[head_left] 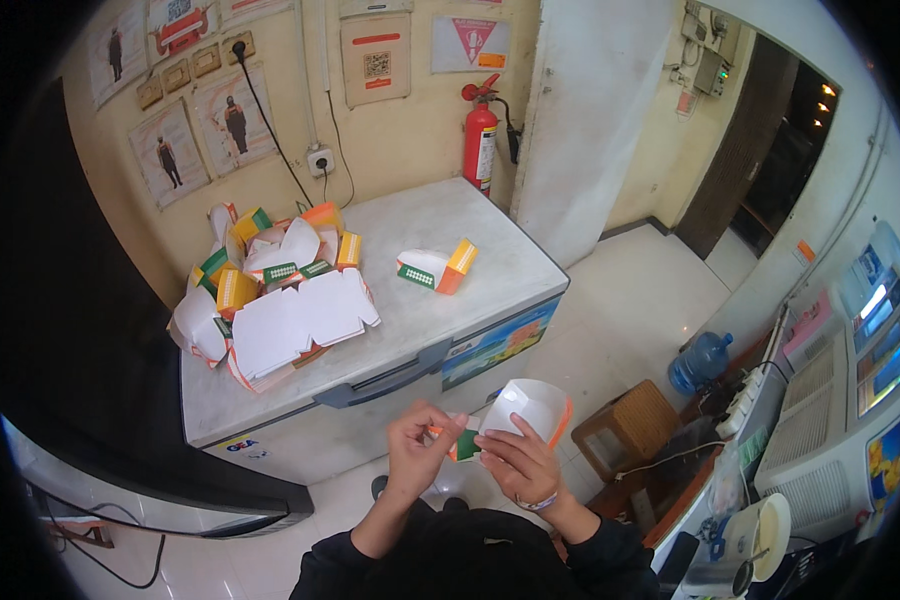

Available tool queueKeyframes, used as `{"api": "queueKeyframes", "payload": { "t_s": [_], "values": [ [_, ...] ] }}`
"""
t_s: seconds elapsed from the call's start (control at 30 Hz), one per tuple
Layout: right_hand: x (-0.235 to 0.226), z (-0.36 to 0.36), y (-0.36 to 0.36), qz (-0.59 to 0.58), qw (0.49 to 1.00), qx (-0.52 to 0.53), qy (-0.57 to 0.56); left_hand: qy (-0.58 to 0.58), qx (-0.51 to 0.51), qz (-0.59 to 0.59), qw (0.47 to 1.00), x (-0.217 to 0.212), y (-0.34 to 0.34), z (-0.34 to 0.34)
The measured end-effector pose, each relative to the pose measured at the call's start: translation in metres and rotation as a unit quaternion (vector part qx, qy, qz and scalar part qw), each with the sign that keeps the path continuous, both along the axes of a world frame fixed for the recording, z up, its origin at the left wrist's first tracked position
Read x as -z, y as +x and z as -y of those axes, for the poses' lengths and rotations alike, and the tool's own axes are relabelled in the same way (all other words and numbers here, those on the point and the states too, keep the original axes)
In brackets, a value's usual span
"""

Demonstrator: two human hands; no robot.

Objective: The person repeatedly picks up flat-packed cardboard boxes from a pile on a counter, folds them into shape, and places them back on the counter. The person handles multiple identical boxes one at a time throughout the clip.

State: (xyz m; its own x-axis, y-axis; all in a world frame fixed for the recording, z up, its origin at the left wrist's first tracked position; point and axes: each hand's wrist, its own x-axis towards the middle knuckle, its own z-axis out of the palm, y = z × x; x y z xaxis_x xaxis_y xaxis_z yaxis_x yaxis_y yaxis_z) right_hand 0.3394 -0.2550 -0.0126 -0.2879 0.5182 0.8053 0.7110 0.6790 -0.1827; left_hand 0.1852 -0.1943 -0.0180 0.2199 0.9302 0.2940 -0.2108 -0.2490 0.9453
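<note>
A paper food box (536,405), white inside with orange and green outside, is held up in front of my body, partly folded into shape. My right hand (518,462) grips its near side, thumb and fingers pressed on the card. At its left end, my left hand (420,447) pinches a green and orange flap. On the chest freezer (390,215) beyond my hands lies a stack of flat white box blanks (295,325). Behind the stack is a heap of folded boxes (288,250) in green, yellow, orange and white. One more folded box (438,266) stands apart to the right.
A red fire extinguisher (480,140) hangs behind the freezer. At right are a brown wicker stool (625,430), a blue water jug (701,362) on the floor, and a counter with a white appliance (810,420) and a cream tub (760,535). A dark cabinet (120,330) stands at left.
</note>
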Motion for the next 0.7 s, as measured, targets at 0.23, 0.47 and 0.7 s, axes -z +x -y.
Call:
{"api": "queueKeyframes", "payload": {
  "t_s": [0.23,0.47,0.7],
  "values": [
    [-0.006,-0.007,-0.008,-0.069,0.995,-0.01,-0.07,0.123,0.018,-0.11,0.986,-0.015,-0.013,0.004],
    [-0.017,-0.014,-0.019,-0.175,0.971,-0.071,-0.15,0.15,0.073,-0.074,0.983,-0.013,-0.024,-0.012],
    [-0.021,-0.044,-0.051,-0.144,0.977,-0.046,-0.153,0.211,0.082,-0.067,0.972,-0.015,-0.052,-0.051]
  ]
}}
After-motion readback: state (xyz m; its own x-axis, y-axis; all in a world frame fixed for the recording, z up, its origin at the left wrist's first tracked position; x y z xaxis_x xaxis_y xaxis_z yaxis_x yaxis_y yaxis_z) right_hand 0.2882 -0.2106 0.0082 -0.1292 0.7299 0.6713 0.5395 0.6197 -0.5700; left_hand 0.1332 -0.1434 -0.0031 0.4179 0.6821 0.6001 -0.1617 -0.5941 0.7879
